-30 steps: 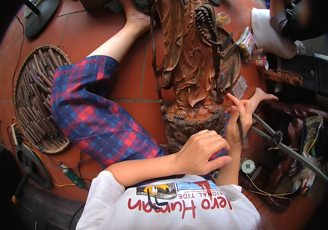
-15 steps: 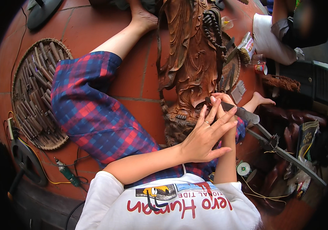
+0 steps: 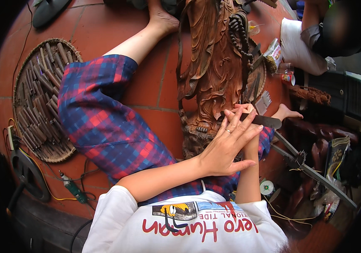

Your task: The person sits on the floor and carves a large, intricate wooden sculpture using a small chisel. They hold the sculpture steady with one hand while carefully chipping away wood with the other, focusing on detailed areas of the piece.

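Nearest you: white printed T-shirt (image 3: 189,227), then your forearms crossing over your lap in blue-and-red plaid shorts (image 3: 100,122).

Your left hand (image 3: 226,143) lies flat, fingers spread and released, a ring on one finger, pressed on the lower part of the carved wooden statue (image 3: 214,71). It grips nothing; it seems to steady the work and guide the blade.

Your right hand (image 3: 248,113) is mostly hidden under the left. It looks wrapped around the carving chisel (image 3: 264,121), whose flat dark metal end sticks out to the right; the exact grip can't be told.

The statue lies lengthwise on the red tile floor (image 3: 146,92), between your legs, base toward you. Reddish-brown wood, deep flowing folds, a string of carved beads near the far end.

Progress, as a judgement: the main relief is already cut over most of the figure. You're working detail near the base, which looks rougher. Surface is matte, no finish visible, so fine trimming and smoothing seem left.

Left of your leg: round woven basket tray (image 3: 41,101) full of wooden-handled chisels. Yellow cable (image 3: 45,177) and a green-handled tool (image 3: 73,189) beside it. Far right: another person's sleeve (image 3: 298,46), clutter.
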### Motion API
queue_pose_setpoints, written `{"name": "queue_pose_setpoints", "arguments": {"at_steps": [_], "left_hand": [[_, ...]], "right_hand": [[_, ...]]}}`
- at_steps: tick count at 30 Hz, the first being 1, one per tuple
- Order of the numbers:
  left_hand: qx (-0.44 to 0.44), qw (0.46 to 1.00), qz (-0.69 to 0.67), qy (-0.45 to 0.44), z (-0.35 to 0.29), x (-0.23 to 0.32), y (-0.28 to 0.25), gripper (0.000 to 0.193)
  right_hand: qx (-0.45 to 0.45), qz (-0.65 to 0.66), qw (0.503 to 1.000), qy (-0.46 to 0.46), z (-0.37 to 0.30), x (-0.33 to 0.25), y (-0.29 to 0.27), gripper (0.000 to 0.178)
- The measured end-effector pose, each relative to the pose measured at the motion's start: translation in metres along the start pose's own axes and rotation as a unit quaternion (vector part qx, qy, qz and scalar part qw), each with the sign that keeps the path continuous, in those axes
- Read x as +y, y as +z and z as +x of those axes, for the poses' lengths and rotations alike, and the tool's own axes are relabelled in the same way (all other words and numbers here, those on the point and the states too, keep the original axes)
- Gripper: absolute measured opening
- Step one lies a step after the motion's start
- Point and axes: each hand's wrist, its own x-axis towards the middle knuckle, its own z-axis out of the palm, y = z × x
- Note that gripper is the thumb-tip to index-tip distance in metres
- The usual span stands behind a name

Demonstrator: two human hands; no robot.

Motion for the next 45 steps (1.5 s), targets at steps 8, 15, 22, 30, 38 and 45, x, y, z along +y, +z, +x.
{"name": "queue_pose_setpoints", "arguments": {"at_steps": [8, 15, 22, 30, 38, 45], "left_hand": [[-0.002, 1.000, -0.003, 0.005, 0.005, -0.003, -0.004, 0.086], [0.004, 0.999, -0.032, 0.005, 0.012, -0.009, 0.004, 0.090], [0.013, 0.999, -0.042, 0.011, 0.015, -0.009, 0.005, 0.096], [0.021, 0.999, -0.035, 0.007, 0.012, -0.004, 0.003, 0.096], [0.025, 0.999, -0.024, 0.021, 0.010, -0.005, 0.002, 0.096], [0.010, 1.000, -0.016, 0.006, 0.003, -0.006, -0.005, 0.096]], "right_hand": [[-0.030, -0.103, 0.994, -0.024, 0.004, -0.006, -0.005, 0.027], [0.012, 0.148, 0.989, 0.020, 0.008, 0.001, -0.004, 0.028], [0.004, -0.028, 0.996, -0.090, 0.012, 0.011, -0.009, 0.026], [-0.017, 0.000, 0.998, -0.056, 0.012, 0.000, -0.004, 0.029], [0.007, 0.020, 0.999, -0.033, 0.008, -0.001, -0.002, 0.029], [-0.035, -0.188, 0.976, -0.099, 0.008, -0.001, -0.007, 0.025]]}}
